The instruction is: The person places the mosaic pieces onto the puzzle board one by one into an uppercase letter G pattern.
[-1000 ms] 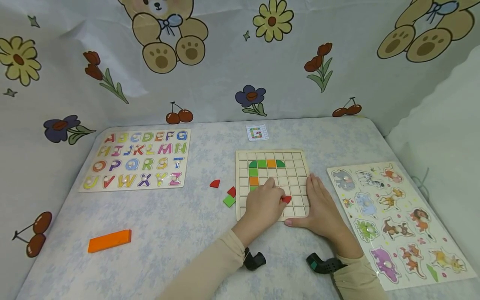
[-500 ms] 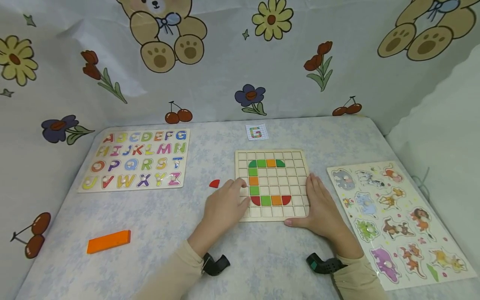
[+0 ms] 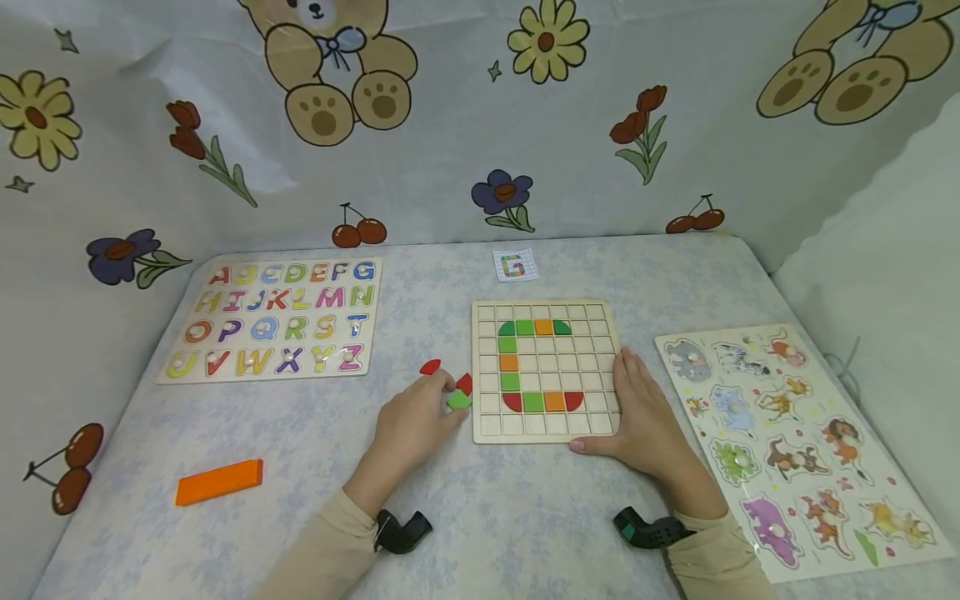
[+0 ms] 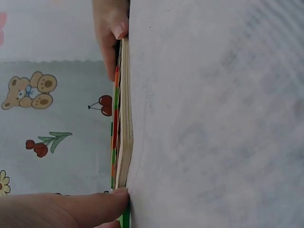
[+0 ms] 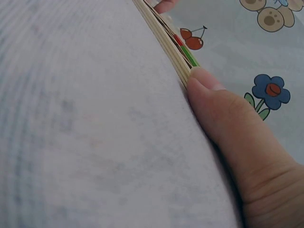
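Observation:
My left hand is at the left side of a wooden grid board, thumb and forefinger around a green square tile on the table. In the left wrist view the thumb overlaps the board's corner, the green tile showing below it. A red tile lies against the green one, and a red quarter-round tile sits just beyond the knuckles. Fingers straight, my right hand rests along the board's right edge, thumb at its front edge. Green, orange and red tiles form a C shape on the grid.
Behind the board lies a small card with a coloured G pattern. An alphabet puzzle is at the left, an animal puzzle at the right. An orange bar lies at the front left. A printed cloth hangs behind the table.
My left hand has let go of the red rounded tile at the lower right of the C shape and moved left off the board to the loose tiles. My right hand has stayed put.

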{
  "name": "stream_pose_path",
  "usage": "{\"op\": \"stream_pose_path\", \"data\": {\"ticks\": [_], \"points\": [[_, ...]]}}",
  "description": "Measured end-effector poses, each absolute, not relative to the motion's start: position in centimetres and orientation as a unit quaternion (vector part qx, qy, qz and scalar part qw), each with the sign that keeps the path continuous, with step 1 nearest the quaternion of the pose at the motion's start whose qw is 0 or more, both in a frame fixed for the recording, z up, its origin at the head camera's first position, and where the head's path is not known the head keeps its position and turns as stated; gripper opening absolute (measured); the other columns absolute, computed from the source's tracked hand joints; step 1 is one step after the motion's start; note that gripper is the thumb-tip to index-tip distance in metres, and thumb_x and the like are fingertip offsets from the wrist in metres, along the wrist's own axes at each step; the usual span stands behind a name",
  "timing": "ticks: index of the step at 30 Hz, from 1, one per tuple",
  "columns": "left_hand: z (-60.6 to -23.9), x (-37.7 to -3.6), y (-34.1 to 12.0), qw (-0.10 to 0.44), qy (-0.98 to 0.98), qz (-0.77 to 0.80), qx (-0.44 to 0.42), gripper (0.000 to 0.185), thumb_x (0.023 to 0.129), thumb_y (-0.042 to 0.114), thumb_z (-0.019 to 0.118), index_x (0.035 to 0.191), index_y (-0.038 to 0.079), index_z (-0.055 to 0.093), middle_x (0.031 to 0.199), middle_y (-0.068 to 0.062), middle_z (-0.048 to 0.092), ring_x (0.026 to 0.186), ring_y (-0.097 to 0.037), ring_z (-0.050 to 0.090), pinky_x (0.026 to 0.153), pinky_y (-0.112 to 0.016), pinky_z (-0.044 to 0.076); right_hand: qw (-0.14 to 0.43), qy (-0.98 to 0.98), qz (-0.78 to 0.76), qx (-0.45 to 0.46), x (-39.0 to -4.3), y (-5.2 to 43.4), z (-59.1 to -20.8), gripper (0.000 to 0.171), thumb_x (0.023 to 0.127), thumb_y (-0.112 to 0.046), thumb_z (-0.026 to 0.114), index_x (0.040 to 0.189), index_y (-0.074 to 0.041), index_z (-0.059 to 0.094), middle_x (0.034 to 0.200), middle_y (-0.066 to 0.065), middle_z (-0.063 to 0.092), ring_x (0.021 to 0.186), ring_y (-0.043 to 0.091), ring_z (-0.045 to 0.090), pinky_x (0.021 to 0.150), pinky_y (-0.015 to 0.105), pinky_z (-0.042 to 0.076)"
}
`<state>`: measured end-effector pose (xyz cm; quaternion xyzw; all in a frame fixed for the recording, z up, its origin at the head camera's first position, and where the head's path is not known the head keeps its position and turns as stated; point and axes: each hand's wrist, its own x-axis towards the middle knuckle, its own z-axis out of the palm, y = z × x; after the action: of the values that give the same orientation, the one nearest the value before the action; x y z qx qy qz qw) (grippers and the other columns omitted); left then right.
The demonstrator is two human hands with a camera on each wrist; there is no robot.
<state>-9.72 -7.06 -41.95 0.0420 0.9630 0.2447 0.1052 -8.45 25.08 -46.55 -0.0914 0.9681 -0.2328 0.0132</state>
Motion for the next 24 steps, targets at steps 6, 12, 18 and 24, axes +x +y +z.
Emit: {"op": "stream_pose_path", "data": {"ticks": [6, 12, 18, 24], "points": [[-42.03, -9.62, -7.10, 0.081, 0.964, 0.250, 0.044, 0.029, 0.084, 0.026, 0.079, 0.107, 0.015, 0.064, 0.097, 0.002, 0.060, 0.072, -0.013, 0.054, 0.057, -0.027, 0.041, 0.015, 0.968, -0.232, -0.091, -8.48, 25.19, -46.60, 0.151, 0.056, -0.073, 0.083, 0.156, 0.004, 0.001, 0.165, 0.024, 0.000, 0.153, 0.043, 0.005, 0.117, 0.063, 0.017], [-42.08, -9.64, -7.27, 0.061, 0.964, 0.255, 0.041, 0.026, 0.083, 0.022, 0.081, 0.102, 0.019, 0.063, 0.101, 0.004, 0.064, 0.084, -0.013, 0.061, 0.065, -0.030, 0.047, 0.018, 0.968, -0.232, -0.092, -8.53, 25.24, -46.64, 0.151, 0.056, -0.074, 0.082, 0.156, 0.004, 0.000, 0.166, 0.023, 0.000, 0.153, 0.042, 0.004, 0.118, 0.061, 0.017], [-42.11, -9.68, -7.36, 0.061, 0.965, 0.254, 0.034, 0.028, 0.082, 0.023, 0.081, 0.107, 0.016, 0.070, 0.103, 0.003, 0.065, 0.085, -0.013, 0.061, 0.067, -0.031, 0.048, 0.013, 0.968, -0.233, -0.094, -8.50, 25.17, -46.63, 0.151, 0.056, -0.073, 0.083, 0.156, 0.004, 0.001, 0.165, 0.024, 0.001, 0.153, 0.043, 0.005, 0.118, 0.062, 0.017], [-41.94, -9.66, -7.47, 0.057, 0.961, 0.268, 0.039, 0.024, 0.080, 0.021, 0.083, 0.099, 0.019, 0.068, 0.090, 0.005, 0.065, 0.076, -0.012, 0.058, 0.060, -0.028, 0.043, 0.012, 0.969, -0.230, -0.092, -8.50, 25.16, -46.63, 0.151, 0.056, -0.074, 0.082, 0.156, 0.005, 0.001, 0.165, 0.024, 0.001, 0.153, 0.043, 0.005, 0.118, 0.062, 0.017]]}}
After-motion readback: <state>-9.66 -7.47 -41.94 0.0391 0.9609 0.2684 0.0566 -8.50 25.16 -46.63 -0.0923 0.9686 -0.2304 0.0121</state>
